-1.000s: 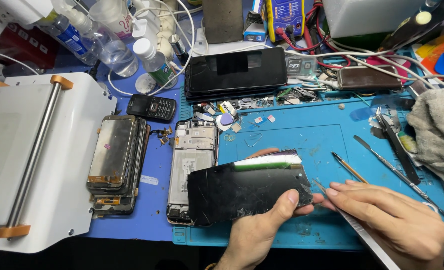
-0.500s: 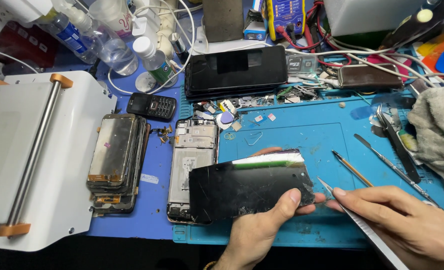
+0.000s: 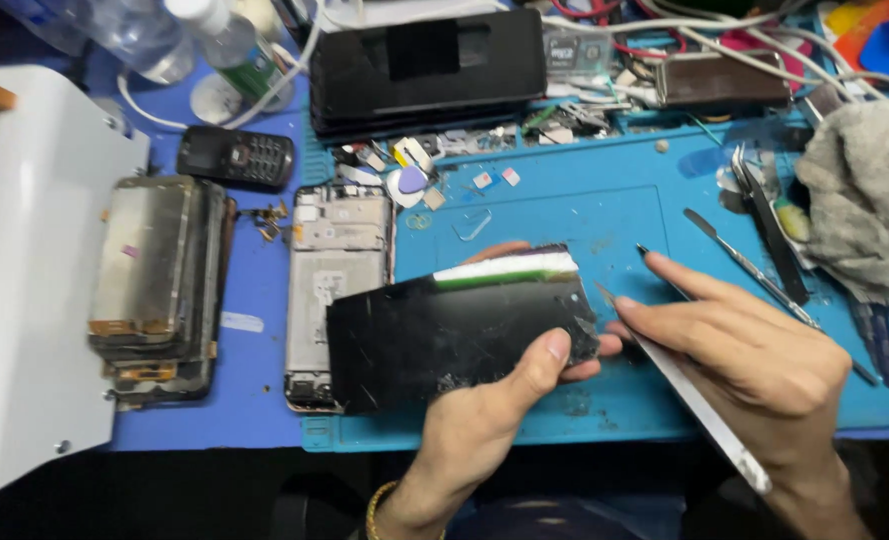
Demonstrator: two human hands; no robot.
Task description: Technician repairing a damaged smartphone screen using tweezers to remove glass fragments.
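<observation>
A white machine housing (image 3: 25, 290) fills the left of the tabletop (image 3: 255, 400), and a blue work mat (image 3: 585, 215) covers the right. A grey rag (image 3: 865, 195) lies bunched at the mat's far right edge, and a black flat device (image 3: 430, 65) sits along its back edge. Between the machine and the mat stands a stack of phone screen assemblies (image 3: 155, 285), and beside it lies a bare phone frame (image 3: 340, 270).

The cracked black phone screen panel (image 3: 445, 335) is held tilted over the near left part of the mat, its left end overlapping the phone frame. The left hand (image 3: 495, 420) grips it from below at its near right edge, thumb pressed on the face, the other fingers closed behind it. The panel looks thin, stiff and light, but brittle; chips show at its right corner, so it is best held by the edges, near the sound part, with little bending. The right hand (image 3: 755, 350) is closed around a flat metal blade (image 3: 690, 400), whose tip meets the panel's right corner. Tweezers (image 3: 765, 215) and a thin metal spudger (image 3: 750, 265) lie just beyond it. A small black keypad phone (image 3: 237, 155) rests behind the stack.
</observation>
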